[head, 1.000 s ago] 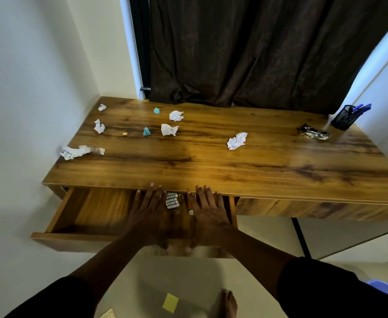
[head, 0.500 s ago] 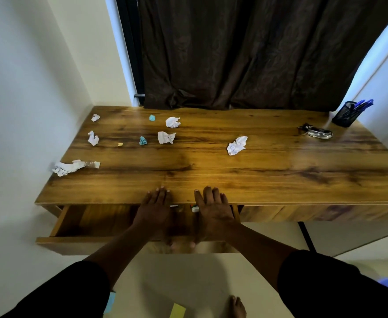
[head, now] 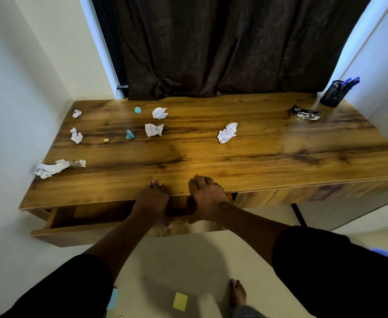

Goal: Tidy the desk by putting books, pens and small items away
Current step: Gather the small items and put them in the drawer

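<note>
head view: wood-grain drawer [head: 83, 218] part open (contents hidden); left hand [head: 152, 199], right hand [head: 207, 196] grip front.

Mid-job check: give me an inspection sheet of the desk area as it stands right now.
Surface: wooden desk, glossy, bare on its right half.
Job's things: drawer partly open under the desk's left front; pen cup with blue pens at the back right corner.
Clutter: crumpled white papers and teal scraps over the left and middle; a long wad at the left edge; a shiny object near the cup, unclear.
Hands: left hand and right hand both at the desk's front edge over the drawer, fingertips on the top.
Cables: nothing seen.
Surroundings: dark curtain behind; yellow note on the floor.
</note>
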